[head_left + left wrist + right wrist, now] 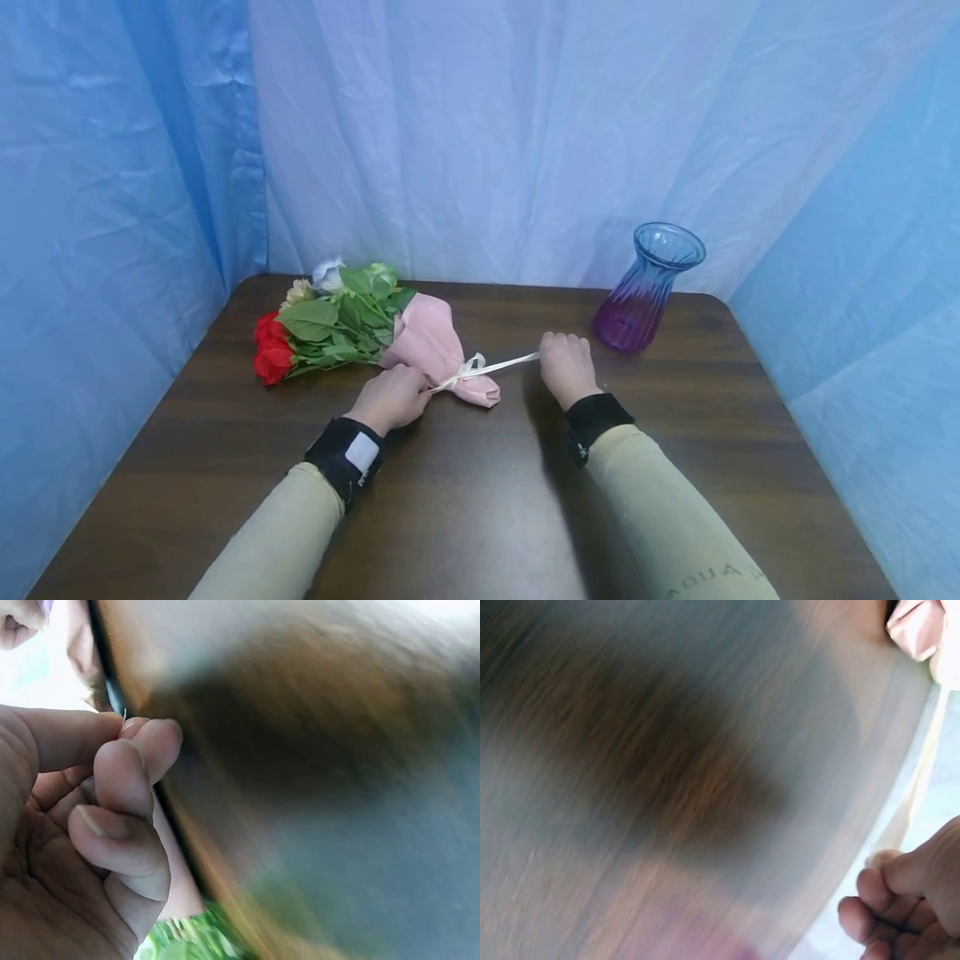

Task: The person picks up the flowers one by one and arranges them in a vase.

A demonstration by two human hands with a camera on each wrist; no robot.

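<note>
A bouquet of artificial flowers lies on its side on the dark wooden table, its red roses (273,348) to the left and its stems wrapped in pink paper (429,332). Around the narrow end of the wrap runs a white ribbon (501,365) with a loop at the knot. My right hand (567,367) pinches one ribbon end between thumb and forefinger and holds it taut to the right; the same ribbon (922,776) shows in the right wrist view. Close beside the wrap, my left hand (392,397) pinches the other ribbon end with thumb and forefinger.
A blue-to-purple glass vase (647,287) stands beyond my right hand near the back right of the table (480,500). Pale blue curtains (480,142) hang behind the table and along both sides.
</note>
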